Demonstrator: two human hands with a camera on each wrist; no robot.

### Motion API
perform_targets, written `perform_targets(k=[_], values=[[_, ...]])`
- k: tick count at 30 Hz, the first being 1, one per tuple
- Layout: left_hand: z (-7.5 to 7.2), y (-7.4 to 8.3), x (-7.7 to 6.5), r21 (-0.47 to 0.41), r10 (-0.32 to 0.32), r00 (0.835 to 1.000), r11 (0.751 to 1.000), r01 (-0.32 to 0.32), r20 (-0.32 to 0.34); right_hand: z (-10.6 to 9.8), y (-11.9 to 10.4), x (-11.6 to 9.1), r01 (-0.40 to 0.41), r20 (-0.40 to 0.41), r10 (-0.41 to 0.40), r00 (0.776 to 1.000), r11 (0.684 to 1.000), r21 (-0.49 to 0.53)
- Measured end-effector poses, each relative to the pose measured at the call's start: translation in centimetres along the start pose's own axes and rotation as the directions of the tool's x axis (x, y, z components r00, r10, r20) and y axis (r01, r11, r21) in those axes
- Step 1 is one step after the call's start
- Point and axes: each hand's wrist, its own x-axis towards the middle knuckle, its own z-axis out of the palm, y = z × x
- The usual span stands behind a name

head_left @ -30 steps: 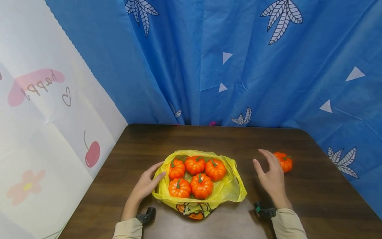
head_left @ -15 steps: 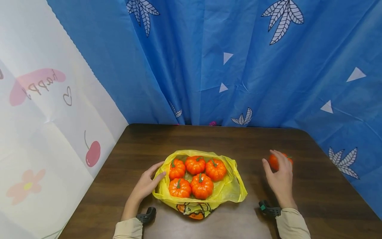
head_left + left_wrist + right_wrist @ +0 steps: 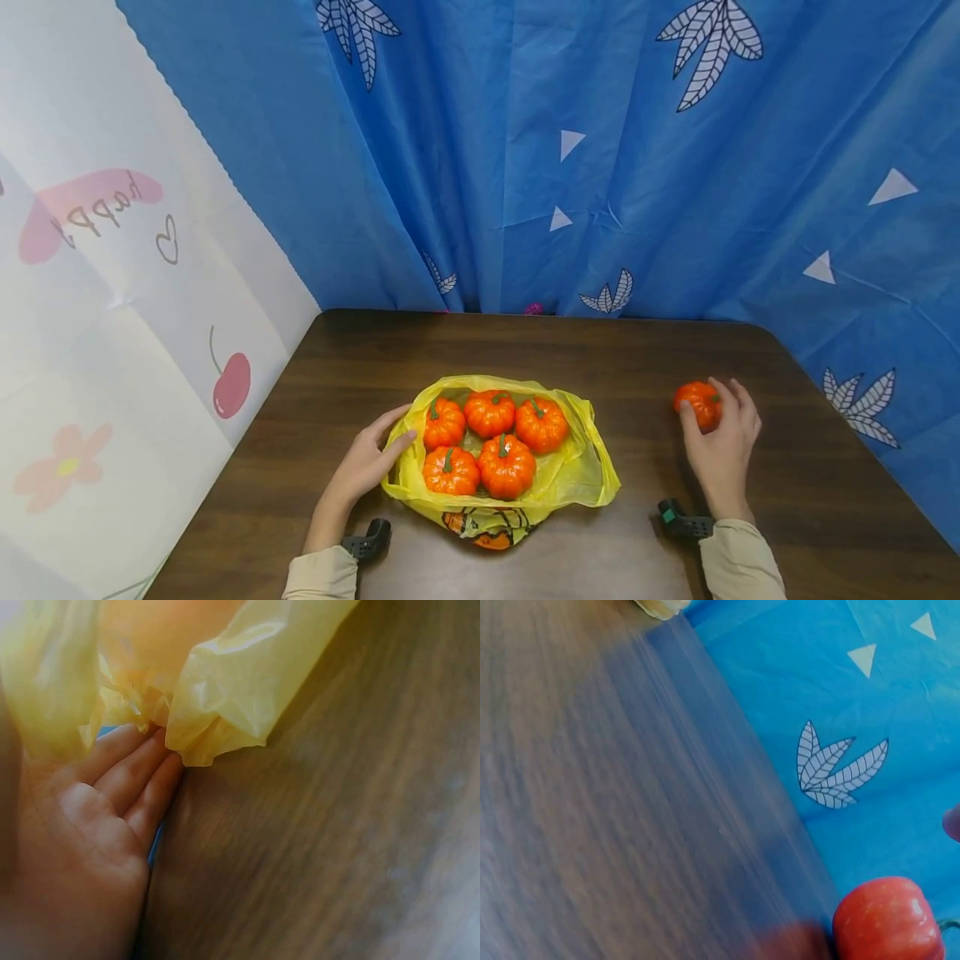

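Observation:
A yellow plastic bag [image 3: 592, 483] lies with its mouth spread open on the dark wooden table, several small orange pumpkins [image 3: 507, 468] with green stems inside it. My left hand [image 3: 363, 462] rests at the bag's left rim, thumb over the edge and fingers extended along the plastic; the left wrist view shows those fingers [image 3: 135, 776] fairly straight. Off to the right, my right hand [image 3: 723, 446] is at a lone pumpkin [image 3: 697, 402], thumb on its near left and fingers on its right. In the right wrist view one fingertip [image 3: 952, 823] appears apart from that pumpkin [image 3: 889, 921].
The wooden table [image 3: 600, 346] ends at the back against a blue curtain [image 3: 465, 167] with leaf prints. A white printed sheet [image 3: 172, 333] hangs along the left side. Dark wrist straps [image 3: 367, 542] sit on both wrists.
My right hand has moved right, over and then around the lone pumpkin, which now sits slightly farther left. The left hand and the bag have stayed in place.

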Motion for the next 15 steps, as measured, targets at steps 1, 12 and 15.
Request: perform_targets(k=[1,12,15], values=[[0.0,0.0,0.0,0.002,-0.001,1.000,1.000,0.001,0.000,-0.1,0.1,0.0,-0.019,0.005,0.019,1.000,1.000,-0.001],[0.0,0.0,0.0,0.005,-0.008,1.000,1.000,0.008,0.001,-0.3,1.0,0.0,-0.107,0.053,0.109,0.993,0.993,-0.045],[0.0,0.0,0.0,0.006,-0.010,1.000,1.000,0.010,0.003,-0.3,1.3,0.1,-0.157,0.078,0.161,0.984,0.986,-0.056]])
